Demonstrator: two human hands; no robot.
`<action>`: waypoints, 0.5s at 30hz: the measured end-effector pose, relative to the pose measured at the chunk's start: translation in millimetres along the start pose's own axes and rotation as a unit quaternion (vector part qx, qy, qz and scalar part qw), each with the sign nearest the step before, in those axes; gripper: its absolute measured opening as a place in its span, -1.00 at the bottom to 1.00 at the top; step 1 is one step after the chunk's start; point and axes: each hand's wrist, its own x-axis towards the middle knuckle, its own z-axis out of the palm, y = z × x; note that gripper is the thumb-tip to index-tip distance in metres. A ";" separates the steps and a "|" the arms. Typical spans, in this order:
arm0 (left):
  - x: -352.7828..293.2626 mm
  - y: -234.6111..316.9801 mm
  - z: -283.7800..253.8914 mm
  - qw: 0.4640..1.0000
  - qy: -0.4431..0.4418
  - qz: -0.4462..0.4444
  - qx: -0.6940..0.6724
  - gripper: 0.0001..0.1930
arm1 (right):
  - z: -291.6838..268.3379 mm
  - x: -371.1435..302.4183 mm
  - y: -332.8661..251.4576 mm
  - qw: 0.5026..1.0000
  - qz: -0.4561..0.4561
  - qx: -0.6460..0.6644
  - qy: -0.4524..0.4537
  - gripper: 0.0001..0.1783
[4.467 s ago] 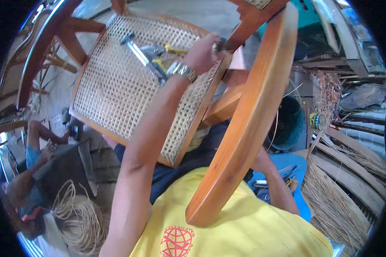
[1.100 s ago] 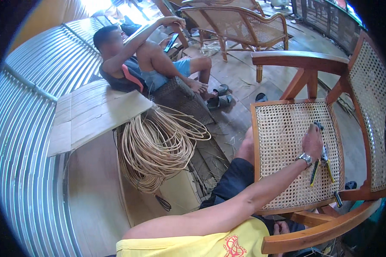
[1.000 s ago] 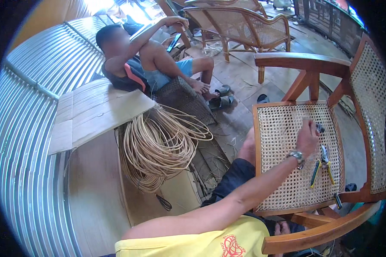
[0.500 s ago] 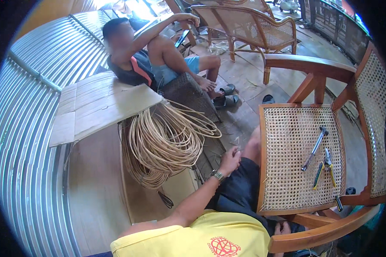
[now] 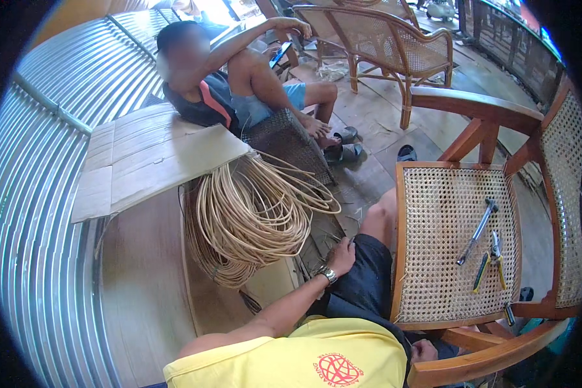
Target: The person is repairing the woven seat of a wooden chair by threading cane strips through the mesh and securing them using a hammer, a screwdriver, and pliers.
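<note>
My left hand (image 5: 341, 256), with a watch (image 5: 328, 274) at its wrist, lies on my dark shorts (image 5: 367, 271) by the knee. Nothing shows in it, and its fingers rest loosely on the leg. Low down, my right hand (image 5: 425, 350) is partly covered beside the curved arm of a wooden chair (image 5: 491, 359); its fingers are mostly hidden. The chair's woven cane seat (image 5: 433, 226) is in front of me on the right. On it lie a hammer (image 5: 477, 233) and pruning shears (image 5: 490, 262) with yellow and dark handles. A small dark-handled tool (image 5: 509, 315) is at the seat's near edge.
A big coil of rattan (image 5: 252, 223) hangs under a cardboard sheet (image 5: 155, 158) to the left. Behind it a person (image 5: 207, 90) sits holding a phone. Corrugated metal (image 5: 39, 239) lines the left side. A rattan armchair (image 5: 381, 42) stands at the back.
My left hand has come down and back from a raised pinch onto the leg. My right hand has shifted slightly. The tools on the seat lie as before.
</note>
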 end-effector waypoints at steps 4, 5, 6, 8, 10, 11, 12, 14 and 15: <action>5.2 2.2 8.1 0.997 -0.008 0.073 0.002 -0.74 | -37.3 4.9 -53.9 0.995 -0.061 0.076 -0.027 -0.91; 2.6 11.1 4.4 0.996 -0.013 0.092 0.016 -0.76 | -39.4 8.6 -62.0 0.995 -0.059 0.075 -0.028 -0.91; -1.3 21.2 2.0 0.996 -0.015 0.091 0.014 -0.76 | -41.5 11.6 -68.9 0.993 -0.074 0.092 0.025 -0.93; -9.8 42.8 -1.5 0.973 0.055 0.209 -0.074 -0.77 | -50.7 17.2 -78.9 0.987 -0.091 0.107 0.078 -0.94; -19.6 74.9 -3.6 0.973 0.035 0.209 -0.093 -0.72 | -65.6 15.4 -85.6 0.994 -0.058 0.071 0.059 -0.90; -24.9 91.9 -6.5 0.970 0.021 0.215 -0.115 -0.65 | -62.2 18.8 -75.0 0.990 -0.097 0.054 0.092 -0.91; -25.7 104.3 -6.3 0.965 0.006 0.221 -0.138 -0.57 | -57.3 21.7 -64.1 0.989 -0.098 0.057 0.093 -0.91; -13.8 119.5 1.9 0.976 -0.105 0.161 -0.103 -0.51 | -53.7 25.6 -61.0 0.982 0.023 0.117 0.150 -0.94; -9.3 126.8 6.8 0.969 -0.216 0.098 -0.064 -0.44 | -50.9 27.4 -49.8 0.978 -0.025 0.099 0.182 -0.94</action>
